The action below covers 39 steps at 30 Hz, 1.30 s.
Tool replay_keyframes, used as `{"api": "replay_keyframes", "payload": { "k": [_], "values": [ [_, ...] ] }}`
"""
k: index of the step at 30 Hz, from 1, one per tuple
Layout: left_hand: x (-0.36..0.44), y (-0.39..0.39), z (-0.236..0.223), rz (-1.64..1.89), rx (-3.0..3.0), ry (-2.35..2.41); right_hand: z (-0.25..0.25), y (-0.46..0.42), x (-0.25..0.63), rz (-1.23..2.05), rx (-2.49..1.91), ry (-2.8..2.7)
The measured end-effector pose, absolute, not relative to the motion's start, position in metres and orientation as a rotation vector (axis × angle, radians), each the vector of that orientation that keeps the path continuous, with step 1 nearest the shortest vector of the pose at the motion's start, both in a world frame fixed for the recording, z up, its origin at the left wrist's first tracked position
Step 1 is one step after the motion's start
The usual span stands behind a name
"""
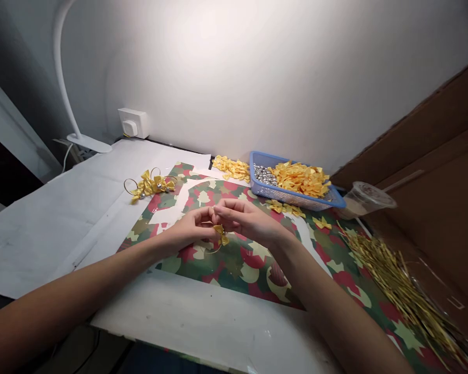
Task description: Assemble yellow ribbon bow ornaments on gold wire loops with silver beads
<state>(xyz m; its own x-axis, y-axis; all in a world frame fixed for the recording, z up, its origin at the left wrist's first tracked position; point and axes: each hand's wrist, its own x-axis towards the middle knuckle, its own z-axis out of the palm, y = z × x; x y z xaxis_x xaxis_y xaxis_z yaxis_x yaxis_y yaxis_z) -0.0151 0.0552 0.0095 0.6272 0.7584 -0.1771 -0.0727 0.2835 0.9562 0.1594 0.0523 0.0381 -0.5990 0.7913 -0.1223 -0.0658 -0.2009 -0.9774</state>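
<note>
Bracing the shiny gold ribbon bow (220, 232) in front of the blue plastic basket (284, 197) aids control: left hand (195, 226) grips it; right hand (246, 221) pinches closed, contents hidden.

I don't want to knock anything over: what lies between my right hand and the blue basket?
In the head view, a few loose yellow bows lie between your right hand and the basket, close by its front wall.

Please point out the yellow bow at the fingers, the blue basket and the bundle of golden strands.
Yellow bow (220, 232): head view, on its ribbon.
Blue basket (286, 196): head view, on its front wall.
Golden strands (400, 286): head view, mid-length on the bundle.
</note>
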Motion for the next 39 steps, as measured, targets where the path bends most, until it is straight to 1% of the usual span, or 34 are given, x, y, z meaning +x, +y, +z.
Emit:
{"api": "replay_keyframes", "payload": {
  "k": [11, 27, 39],
  "values": [
    [-0.0138, 0.0579, 0.0045, 0.644, 1.111, 0.696, 0.0411, 0.0519, 0.1595, 1.858, -0.845, -1.442],
    [-0.0154, 0.0578, 0.006, 0.644, 1.115, 0.701, 0.0447, 0.0526, 0.1629, 1.82, -0.746, -1.472],
    [-0.0134, 0.057, 0.01, 0.668, 1.066, 0.714, 0.0454, 0.0515, 0.162, 1.809, -0.752, -1.504]
  ]
}}
